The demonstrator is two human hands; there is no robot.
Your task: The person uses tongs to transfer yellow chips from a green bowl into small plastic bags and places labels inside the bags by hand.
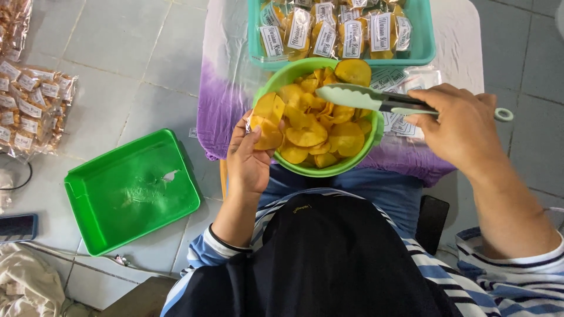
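Left of the green bowl [352,161] lay an empty green tray [132,191]. The left hand [249,161] pinched a yellow chip [265,136] at the bowl's left rim. Pale tongs [376,100], lying crosswise over the chips [320,126], tips leftward, stood pressed nearly together in the clenched right hand [461,126] at the bowl's right.
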